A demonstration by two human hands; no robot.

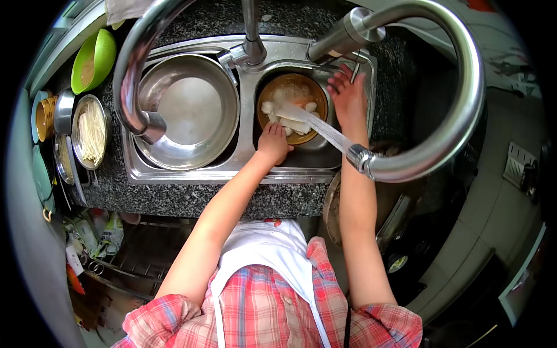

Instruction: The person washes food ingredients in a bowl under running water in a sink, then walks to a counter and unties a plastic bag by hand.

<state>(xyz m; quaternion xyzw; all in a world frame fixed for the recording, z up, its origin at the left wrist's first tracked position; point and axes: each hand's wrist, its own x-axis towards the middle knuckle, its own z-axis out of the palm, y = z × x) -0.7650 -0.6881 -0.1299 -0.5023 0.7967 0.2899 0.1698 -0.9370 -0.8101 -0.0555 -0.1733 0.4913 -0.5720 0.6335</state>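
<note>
Water streams from the curved steel faucet [415, 165] into a brown bowl [320, 95] in the right sink basin. White pieces [297, 124] of what may be food lie in the bowl under water. My left hand [274, 144] is at the bowl's lower left rim, its fingers over the edge near the white pieces; whether they grip anything is hidden. To the right of the bowl, my right hand [348, 98] is raised beside the faucet's thin lever [355, 72], fingers apart and holding nothing.
A large steel pan [191, 110] fills the left basin. On the left counter stand a green bowl [94, 61], a steel bowl of pale strands [90, 130] and stacked dishes. A second curved spout [130, 87] arches over the pan. A round board [332, 209] is below right.
</note>
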